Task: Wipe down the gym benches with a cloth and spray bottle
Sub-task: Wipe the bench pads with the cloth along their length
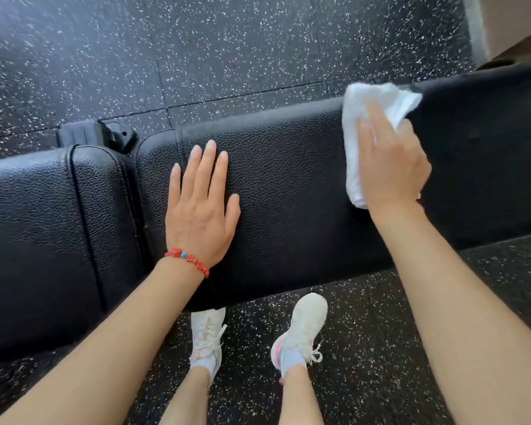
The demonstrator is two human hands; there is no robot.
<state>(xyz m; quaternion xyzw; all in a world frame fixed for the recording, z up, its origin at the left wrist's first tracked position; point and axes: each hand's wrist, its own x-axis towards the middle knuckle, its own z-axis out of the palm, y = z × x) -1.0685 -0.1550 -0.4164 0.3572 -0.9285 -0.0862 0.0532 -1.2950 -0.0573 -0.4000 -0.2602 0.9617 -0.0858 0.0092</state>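
Observation:
A black padded gym bench (288, 185) runs across the view from left to right, with a seam gap between its seat pad (37, 228) and its long back pad. My left hand (201, 207) lies flat on the back pad with fingers spread and nothing in it; a red bead bracelet is on that wrist. My right hand (391, 167) presses a folded white cloth (365, 118) onto the pad further right, near its far edge. No spray bottle is in view.
The floor is black rubber with white speckles (227, 50). A black bench foot or wheel (95, 134) sticks out behind the seam. My two white sneakers (301, 329) stand on the floor just under the bench's near edge. A pale wall edge (478, 26) is at top right.

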